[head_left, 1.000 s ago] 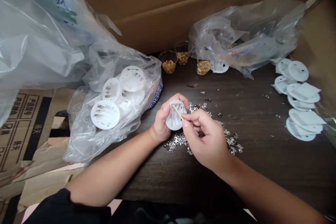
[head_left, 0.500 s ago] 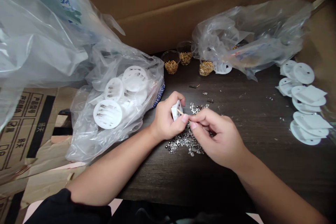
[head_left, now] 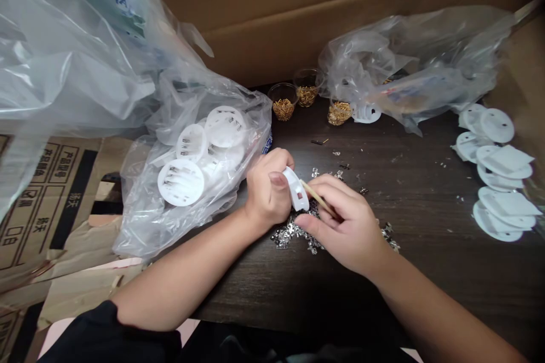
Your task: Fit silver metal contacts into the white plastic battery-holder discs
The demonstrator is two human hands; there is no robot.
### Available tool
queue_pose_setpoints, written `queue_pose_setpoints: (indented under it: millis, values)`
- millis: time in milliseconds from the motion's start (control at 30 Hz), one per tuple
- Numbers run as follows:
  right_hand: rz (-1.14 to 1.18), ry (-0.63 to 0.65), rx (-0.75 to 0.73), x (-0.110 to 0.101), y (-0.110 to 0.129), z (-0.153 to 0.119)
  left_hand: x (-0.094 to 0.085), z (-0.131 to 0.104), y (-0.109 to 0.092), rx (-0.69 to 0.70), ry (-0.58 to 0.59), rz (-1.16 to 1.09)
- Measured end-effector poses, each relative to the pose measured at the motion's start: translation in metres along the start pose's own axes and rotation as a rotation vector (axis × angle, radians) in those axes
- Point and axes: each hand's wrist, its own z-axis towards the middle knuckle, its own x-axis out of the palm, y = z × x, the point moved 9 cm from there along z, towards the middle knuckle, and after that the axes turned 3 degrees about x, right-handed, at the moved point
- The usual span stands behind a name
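My left hand (head_left: 269, 188) is closed round a white round plastic piece (head_left: 297, 190) with a square hole, held tilted on edge above the table. In my right hand (head_left: 347, 224) is a thin wooden stick (head_left: 318, 198); its tip is close to the plastic piece's face, and I cannot tell if they touch. Beneath both hands lies a heap of small silvery metal clips (head_left: 293, 232), partly hidden by my fingers.
On the left, a clear plastic bag (head_left: 213, 204) holds several white discs (head_left: 181, 182) fitted with metal parts. Clear cups of brass-coloured pins (head_left: 283, 109) stand at the back. White pieces (head_left: 504, 164) are stacked at the right. Another plastic bag (head_left: 426, 62) lies behind.
The white piece has turned so its holed face shows toward my right hand. My right hand's grip has shifted, and more of the wooden stick is visible. The view has moved slightly.
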Motion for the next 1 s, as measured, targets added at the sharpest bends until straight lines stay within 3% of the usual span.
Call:
queue_pose_setpoints:
  millis: [133, 300, 567, 667, 833, 900, 1000]
  values:
    - [0.101, -0.083, 0.043, -0.007, -0.011, -0.003, 0.006, -0.002, -0.009, 0.073, 0.043, -0.069]
    - [0.413, 0.039, 0.209, -0.003, -0.033, -0.001, 0.008, -0.004, -0.028, 0.288, 0.047, 0.003]
    - [0.584, 0.219, 0.217, -0.011, -0.038, 0.007, 0.014, -0.010, -0.049, 0.521, 0.120, 0.151]
    - [0.415, 0.287, 0.150, -0.021, -0.033, 0.011, 0.015, -0.008, -0.047, 0.523, 0.150, 0.086]
    - [-0.132, 0.370, -0.071, -0.048, -0.005, 0.014, 0.019, -0.008, -0.046, 0.568, 0.194, 0.083]
    - [-0.318, 0.333, -0.143, -0.068, 0.002, 0.013, 0.021, -0.006, -0.042, 0.537, 0.219, 0.102]
    - [-0.628, 0.152, -0.182, -0.108, -0.005, 0.012, 0.023, -0.003, -0.034, 0.437, 0.260, 0.056]
